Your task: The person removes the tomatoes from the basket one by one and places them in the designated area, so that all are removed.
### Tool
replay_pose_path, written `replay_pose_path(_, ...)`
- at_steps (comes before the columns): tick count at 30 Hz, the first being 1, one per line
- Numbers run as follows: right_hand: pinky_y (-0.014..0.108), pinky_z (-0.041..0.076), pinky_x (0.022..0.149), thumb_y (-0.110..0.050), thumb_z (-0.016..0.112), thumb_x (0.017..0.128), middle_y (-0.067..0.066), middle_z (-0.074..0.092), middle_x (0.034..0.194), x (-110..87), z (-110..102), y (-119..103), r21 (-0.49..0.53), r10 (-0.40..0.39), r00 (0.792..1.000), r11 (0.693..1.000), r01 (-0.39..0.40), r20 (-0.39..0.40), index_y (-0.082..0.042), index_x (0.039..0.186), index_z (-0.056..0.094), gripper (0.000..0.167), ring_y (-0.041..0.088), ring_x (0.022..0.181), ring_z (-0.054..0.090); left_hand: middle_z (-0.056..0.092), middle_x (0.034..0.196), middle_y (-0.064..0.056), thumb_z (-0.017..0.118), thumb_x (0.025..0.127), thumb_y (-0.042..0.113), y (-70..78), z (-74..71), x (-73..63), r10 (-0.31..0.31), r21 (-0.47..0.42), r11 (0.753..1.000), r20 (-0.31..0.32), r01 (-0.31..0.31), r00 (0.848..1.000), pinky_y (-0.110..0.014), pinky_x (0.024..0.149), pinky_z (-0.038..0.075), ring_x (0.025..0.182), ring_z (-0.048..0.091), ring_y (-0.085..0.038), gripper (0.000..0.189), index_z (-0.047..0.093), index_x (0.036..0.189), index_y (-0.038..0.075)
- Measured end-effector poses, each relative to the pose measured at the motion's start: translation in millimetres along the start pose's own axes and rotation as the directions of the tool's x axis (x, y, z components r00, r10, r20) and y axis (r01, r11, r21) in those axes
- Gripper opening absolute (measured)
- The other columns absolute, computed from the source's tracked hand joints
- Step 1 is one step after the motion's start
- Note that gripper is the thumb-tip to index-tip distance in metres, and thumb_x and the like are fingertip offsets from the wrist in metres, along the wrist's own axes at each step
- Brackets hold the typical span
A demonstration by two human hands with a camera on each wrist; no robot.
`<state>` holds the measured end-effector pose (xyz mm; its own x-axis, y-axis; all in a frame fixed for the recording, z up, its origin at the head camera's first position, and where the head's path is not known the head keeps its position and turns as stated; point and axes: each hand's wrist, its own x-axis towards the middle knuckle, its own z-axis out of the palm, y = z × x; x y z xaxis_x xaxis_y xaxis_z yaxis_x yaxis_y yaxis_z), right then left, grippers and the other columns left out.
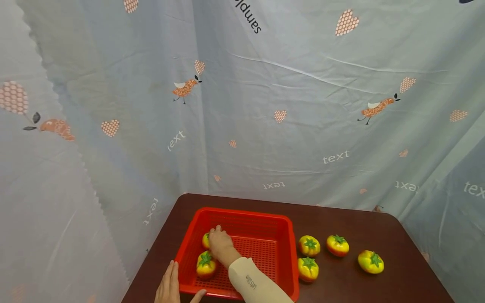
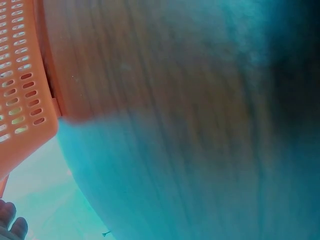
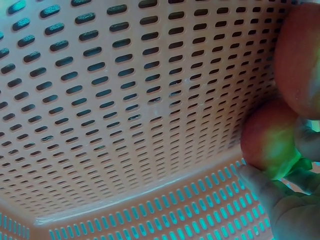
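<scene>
In the head view, my right hand (image 1: 221, 246) reaches into a red perforated plastic basket (image 1: 246, 212). Its fingers and thumb are round a yellow-red persimmon (image 3: 270, 132) with green leaves, low by the basket's wall in the right wrist view; from the head, the hand covers most of this fruit. A second persimmon (image 1: 206, 269) sits in the basket just nearer to me. At the near left corner, my left hand (image 1: 169, 287) lies against the basket's outside with fingers straight and thumb spread along the front rim. Only some fingertips (image 2: 19, 227) show in the left wrist view.
Right of the basket, several more persimmons (image 1: 337, 245) lie on the dark brown table (image 1: 341, 290), two of them close by the basket's right wall. A grey printed curtain (image 1: 242, 105) hangs behind the table and along its sides.
</scene>
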<state>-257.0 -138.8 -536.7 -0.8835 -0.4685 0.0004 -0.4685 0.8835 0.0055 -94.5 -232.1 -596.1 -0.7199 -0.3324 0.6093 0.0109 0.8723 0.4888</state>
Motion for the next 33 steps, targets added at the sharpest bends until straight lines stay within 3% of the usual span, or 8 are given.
replay_pose_path(9, 0.028, 0.057, 0.079, -0.037, 0.079, 0.082, 0.011, 0.057, 0.128, -10.1, 9.5, 1.6, 0.015, -0.022, 1.0, 1.0, 0.022, 0.017, -0.007, 0.131, 0.056, 0.062, 0.023, 0.099, 0.064, 0.049, 0.14, -0.023, 0.093, 0.049, 0.051, 1.5, 1.7, -7.3, -0.049, -0.003, 0.999, 0.007, 0.049, 0.999, -0.061, 0.085, 0.046, 0.116, 0.054, -0.042, 0.12, 0.043, 0.145, 0.0)
replay_pose_path(13, 0.028, 0.057, 0.075, -0.038, 0.079, 0.081, 0.01, 0.057, 0.122, -11.9, 14.2, 3.8, 0.011, -0.028, 1.0, 1.0, 0.028, -0.008, -0.007, 0.127, 0.057, 0.06, 0.022, 0.094, 0.063, 0.05, 0.138, -0.024, 0.092, 0.05, 0.054, -0.7, 6.0, -8.6, -0.014, 0.001, 1.0, -0.016, 0.014, 1.0, -0.062, 0.082, 0.048, 0.113, 0.056, -0.043, 0.118, 0.045, 0.142, -0.003)
replay_pose_path(17, 0.027, 0.056, 0.078, -0.039, 0.079, 0.081, 0.009, 0.056, 0.121, -10.3, 13.8, 6.7, 0.027, -0.039, 0.999, 0.999, 0.039, 0.022, -0.008, 0.128, 0.056, 0.061, 0.022, 0.098, 0.062, 0.051, 0.137, -0.025, 0.091, 0.049, 0.055, -3.0, 8.8, -9.3, 0.004, -0.002, 1.0, -0.035, -0.004, 0.999, -0.061, 0.079, 0.049, 0.111, 0.058, -0.042, 0.118, 0.046, 0.141, -0.003)
replay_pose_path(22, 0.026, 0.056, 0.082, -0.033, 0.079, 0.082, 0.008, 0.057, 0.122, -7.3, 0.0, 15.5, 0.092, -0.062, 0.997, 0.994, 0.059, 0.036, -0.01, 0.13, 0.056, 0.058, 0.021, 0.103, 0.064, 0.051, 0.137, -0.025, 0.092, 0.049, 0.054, -3.2, 7.5, -8.4, 0.007, -0.006, 1.0, -0.037, -0.007, 0.999, -0.062, 0.079, 0.048, 0.11, 0.058, -0.043, 0.119, 0.046, 0.142, -0.004)
replay_pose_path(28, 0.024, 0.056, 0.077, -0.03, 0.078, 0.083, 0.011, 0.057, 0.123, -5.7, -30.6, 34.0, 0.1, -0.111, 0.992, 0.988, 0.116, -0.052, -0.007, 0.133, 0.054, 0.06, 0.022, 0.096, 0.066, 0.051, 0.136, -0.026, 0.091, 0.05, 0.056, -3.3, 3.5, -3.5, 0.038, 0.01, 0.999, -0.048, -0.037, 0.998, -0.062, 0.074, 0.05, 0.106, 0.059, -0.043, 0.12, 0.045, 0.142, -0.004)
replay_pose_path(33, 0.023, 0.056, 0.077, -0.029, 0.073, 0.089, 0.014, 0.055, 0.127, -9.4, -52.6, 48.3, 0.177, -0.132, 0.987, 0.973, 0.147, -0.094, -0.003, 0.14, 0.048, 0.063, 0.021, 0.096, 0.066, 0.052, 0.135, -0.028, 0.091, 0.051, 0.055, -3.6, 1.3, 0.9, 0.042, 0.005, 0.999, -0.05, -0.042, 0.998, -0.062, 0.074, 0.051, 0.103, 0.06, -0.043, 0.117, 0.047, 0.139, -0.007)
